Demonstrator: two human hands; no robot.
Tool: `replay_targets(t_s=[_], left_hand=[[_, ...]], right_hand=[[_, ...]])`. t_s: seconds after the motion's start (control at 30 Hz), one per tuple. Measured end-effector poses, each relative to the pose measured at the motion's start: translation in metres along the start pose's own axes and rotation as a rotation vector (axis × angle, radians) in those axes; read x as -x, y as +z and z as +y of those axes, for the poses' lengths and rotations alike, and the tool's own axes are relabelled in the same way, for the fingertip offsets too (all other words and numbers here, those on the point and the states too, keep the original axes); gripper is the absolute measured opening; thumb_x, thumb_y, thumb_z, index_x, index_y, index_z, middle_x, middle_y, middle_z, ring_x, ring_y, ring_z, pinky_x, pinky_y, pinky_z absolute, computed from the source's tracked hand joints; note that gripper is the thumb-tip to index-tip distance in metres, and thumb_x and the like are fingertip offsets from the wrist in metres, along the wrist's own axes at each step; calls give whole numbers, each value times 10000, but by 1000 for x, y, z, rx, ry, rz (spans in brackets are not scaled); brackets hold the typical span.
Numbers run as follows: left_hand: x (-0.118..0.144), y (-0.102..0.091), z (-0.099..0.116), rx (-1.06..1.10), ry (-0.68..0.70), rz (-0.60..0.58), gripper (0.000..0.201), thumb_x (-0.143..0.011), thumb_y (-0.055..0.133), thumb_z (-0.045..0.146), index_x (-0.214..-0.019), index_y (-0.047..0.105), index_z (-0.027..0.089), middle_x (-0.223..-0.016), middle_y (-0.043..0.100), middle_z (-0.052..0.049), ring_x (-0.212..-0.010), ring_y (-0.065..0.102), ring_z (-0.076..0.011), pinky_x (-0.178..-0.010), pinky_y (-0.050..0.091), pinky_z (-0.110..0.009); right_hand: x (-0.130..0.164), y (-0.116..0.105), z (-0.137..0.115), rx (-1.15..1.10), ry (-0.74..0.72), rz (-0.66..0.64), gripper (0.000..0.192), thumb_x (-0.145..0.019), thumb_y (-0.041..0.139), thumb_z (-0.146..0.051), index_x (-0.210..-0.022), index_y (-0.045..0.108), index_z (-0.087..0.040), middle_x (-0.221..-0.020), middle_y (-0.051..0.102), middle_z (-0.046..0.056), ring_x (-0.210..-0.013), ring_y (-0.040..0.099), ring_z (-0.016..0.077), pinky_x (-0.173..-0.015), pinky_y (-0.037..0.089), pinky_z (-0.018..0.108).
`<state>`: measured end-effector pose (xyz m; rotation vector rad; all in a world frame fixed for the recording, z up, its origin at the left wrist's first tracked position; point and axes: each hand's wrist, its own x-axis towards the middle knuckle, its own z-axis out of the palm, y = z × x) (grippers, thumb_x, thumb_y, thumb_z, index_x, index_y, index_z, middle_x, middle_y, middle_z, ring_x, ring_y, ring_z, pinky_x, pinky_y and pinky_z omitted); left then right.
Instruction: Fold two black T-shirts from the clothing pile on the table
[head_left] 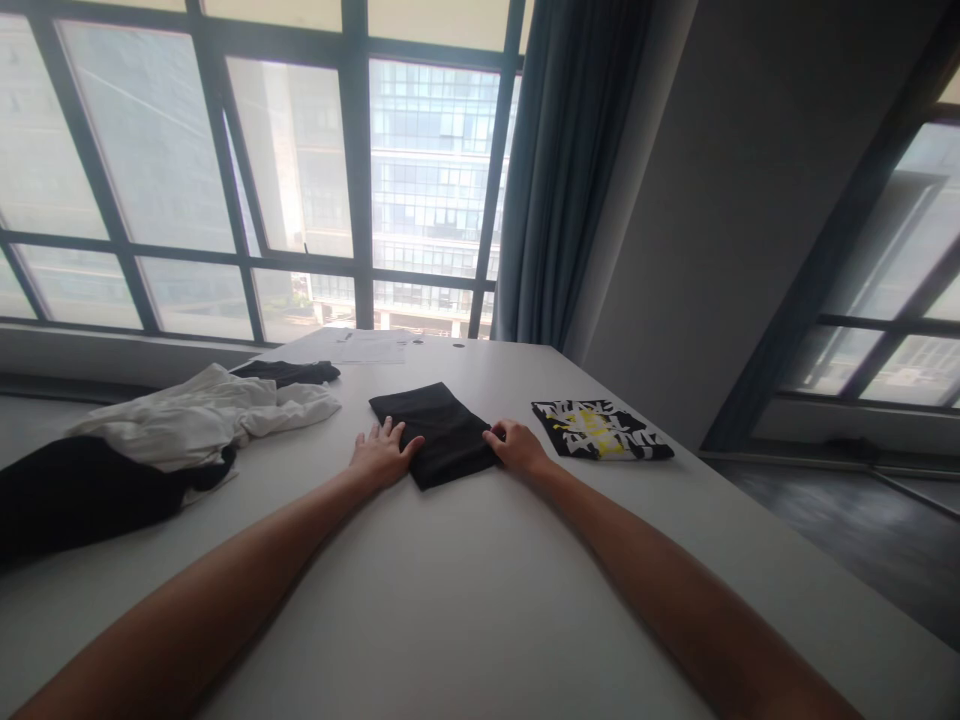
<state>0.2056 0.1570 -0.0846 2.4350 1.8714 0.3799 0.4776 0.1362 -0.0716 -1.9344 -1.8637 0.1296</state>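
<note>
A folded black garment (442,435) lies flat on the white table (465,580), turned so that one corner points away from me. On its left edge rests my left hand (381,453), fingers spread and palm down. My right hand (517,445) pinches the garment's right corner between thumb and curled fingers. What kind of garment it is does not show in its folded state. Right of my right hand lies a folded black T-shirt (600,430) with white and yellow lettering.
Loose white clothing (202,405) and black clothing (90,495) lie heaped on the table's left side. Papers (371,346) lie at the far end, near the window (296,160). A blue-grey curtain (566,170) hangs beyond the table, beside a grey wall.
</note>
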Motion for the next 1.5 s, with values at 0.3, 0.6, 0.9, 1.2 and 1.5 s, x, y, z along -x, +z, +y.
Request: replay_targets(t_s=[0.3,0.6,0.9,1.2,1.5], left_hand=[[11,-2,10,19,164,-41,907,-851,270,810,-1535,321,217,-1626,159,-131,-1474,159,-412,-1142,179,-590],[32,-21,28,80,597,-13,761,-810,501,756,-1384,546,258,-1463,514,-86,-1340,461,-315,-1168,226,-518],[48,-26,50,133,849,43,434,-949,431,523,-1156,714,267,-1213,701,-41,-1061,614,-261,-881,504,-394],[41,-15,46,64,609,148,394,-946,448,478,-1072,738,244,-1147,725,-42,-980,609,-274,-830,509,-408],[35,-15,40,37,534,145,403,-963,417,397,-1141,708,183,-1273,673,-56,-1077,582,-270,-925,497,-381]], right_hand=[[-7,-17,9,-266,89,-228,330,-749,731,-424,-878,730,-120,-835,727,69,-804,677,209,-676,490,248],[-15,-25,15,12,69,-73,306,-812,678,-307,-1051,693,-117,-1051,715,149,-990,660,258,-792,486,277],[-16,-35,25,-466,295,-78,410,-891,585,-507,-1035,661,-130,-1034,714,124,-899,669,206,-721,510,271],[-10,-49,28,-592,252,-573,654,-686,629,-795,-851,602,-163,-852,669,71,-649,616,137,-583,519,250],[-2,-35,7,-540,157,-625,643,-638,691,-778,-774,524,-172,-649,571,-12,-532,633,133,-439,439,187]])
